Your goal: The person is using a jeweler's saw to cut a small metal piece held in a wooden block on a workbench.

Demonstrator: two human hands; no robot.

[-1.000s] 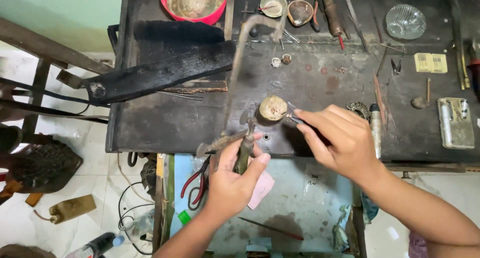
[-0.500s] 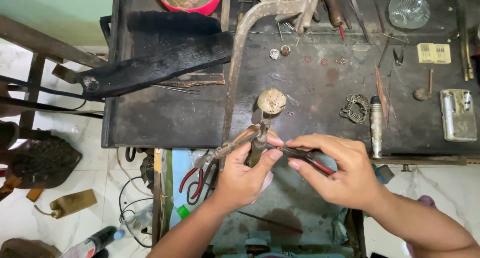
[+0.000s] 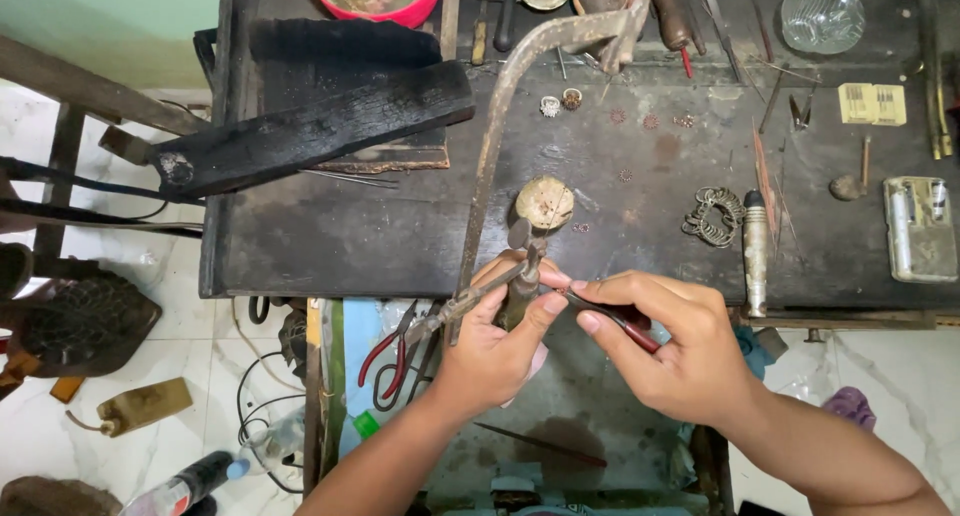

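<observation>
Your left hand [image 3: 495, 341] is gripping a small hand vise [image 3: 522, 281] at the bench [image 3: 330, 236] edge; at its 3 o'clock, your right hand [image 3: 675, 351] is pinching red-handled pliers [image 3: 612, 316], tips touching the vise.

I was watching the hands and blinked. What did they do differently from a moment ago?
The right hand pulled back from the round pad on the bench toward the person, and now meets the left hand at the bench edge, holding red-handled pliers. The left hand rose slightly and keeps gripping the small dark tool. The saw frame, charred block and glass dish stayed put.
</observation>
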